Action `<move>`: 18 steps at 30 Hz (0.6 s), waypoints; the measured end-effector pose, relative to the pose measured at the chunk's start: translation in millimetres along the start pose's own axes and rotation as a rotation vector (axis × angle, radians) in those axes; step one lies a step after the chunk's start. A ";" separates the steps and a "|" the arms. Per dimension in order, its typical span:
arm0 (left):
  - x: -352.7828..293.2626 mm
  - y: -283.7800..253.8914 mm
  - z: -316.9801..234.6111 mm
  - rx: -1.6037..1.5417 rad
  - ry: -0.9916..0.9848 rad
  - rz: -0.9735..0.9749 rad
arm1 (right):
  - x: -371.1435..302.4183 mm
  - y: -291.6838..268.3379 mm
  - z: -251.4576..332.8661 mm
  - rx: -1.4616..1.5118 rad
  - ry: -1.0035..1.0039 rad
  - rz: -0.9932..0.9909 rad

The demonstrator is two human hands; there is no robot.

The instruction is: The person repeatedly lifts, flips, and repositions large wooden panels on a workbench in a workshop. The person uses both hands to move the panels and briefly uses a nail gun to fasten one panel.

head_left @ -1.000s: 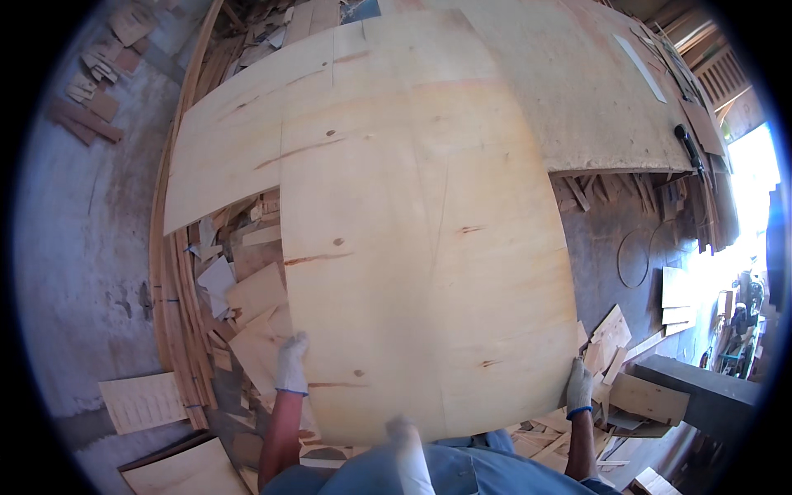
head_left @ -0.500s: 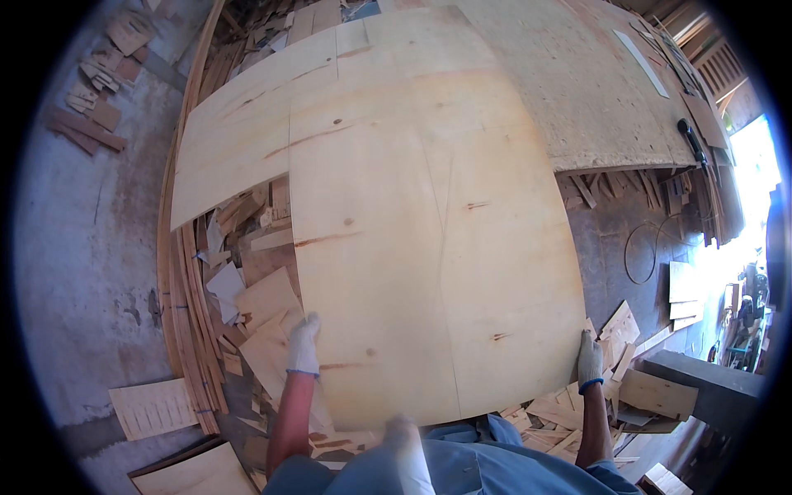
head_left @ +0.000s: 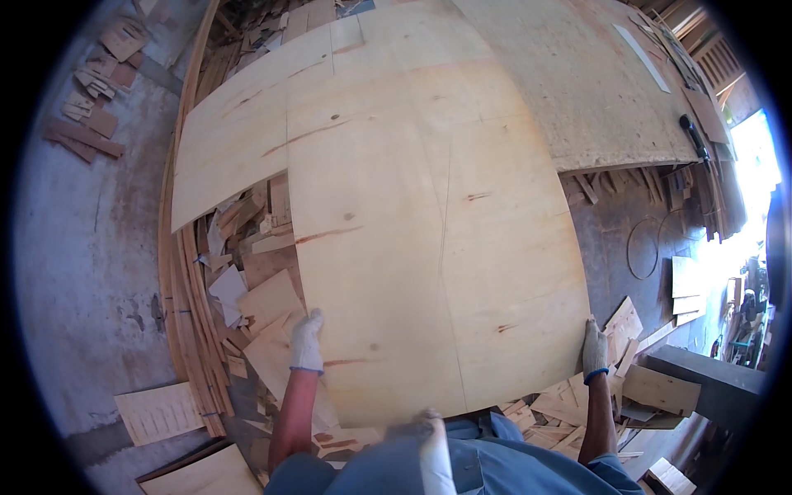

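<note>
Plywood sheet (head_left: 396, 239) is spanning centre to 12 o'clock; left hand (head_left: 307, 342) at 7, right hand (head_left: 594, 351) at 4 are clasping its side edges, closed. Uneven pulling could be skewing it into scraps (head_left: 271, 299) at 8.

A plywood sheet (head_left: 412, 247) is flanked by the left hand (head_left: 308, 342) at its left edge and the right hand (head_left: 594, 351) at its right. Beyond, to the right, a tabletop (head_left: 594, 99) is placed, with a handled tool (head_left: 693, 136) laid near its right edge. Left of the sheet, scraps (head_left: 268, 301) are strewn (long strips (head_left: 194, 313) are ranged farther left).
</note>
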State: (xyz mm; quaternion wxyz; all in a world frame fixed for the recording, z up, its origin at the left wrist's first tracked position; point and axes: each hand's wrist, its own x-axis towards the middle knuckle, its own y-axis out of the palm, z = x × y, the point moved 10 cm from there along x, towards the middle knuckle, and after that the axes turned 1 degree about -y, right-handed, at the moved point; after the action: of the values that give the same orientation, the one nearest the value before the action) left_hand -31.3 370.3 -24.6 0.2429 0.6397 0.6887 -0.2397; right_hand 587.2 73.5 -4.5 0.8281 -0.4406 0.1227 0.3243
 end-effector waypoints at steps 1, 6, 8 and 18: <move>4.3 -2.2 0.5 0.000 0.018 -0.001 | 4.3 1.4 -1.0 -0.018 0.004 0.008; 54.3 -29.8 23.1 0.017 0.094 0.014 | 24.1 10.2 6.0 -0.200 -0.243 0.014; 68.6 -40.8 23.7 0.071 0.071 0.020 | 19.3 15.4 13.6 -0.166 -0.266 -0.011; 48.9 -24.6 -1.1 0.017 0.040 -0.060 | 22.8 10.4 -7.3 -0.041 -0.059 -0.029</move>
State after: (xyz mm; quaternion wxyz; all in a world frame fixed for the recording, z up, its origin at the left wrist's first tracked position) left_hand -58.9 406.8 -54.6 0.2162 0.6255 0.7102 -0.2399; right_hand 598.4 81.5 -26.7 0.8267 -0.4494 0.0852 0.3277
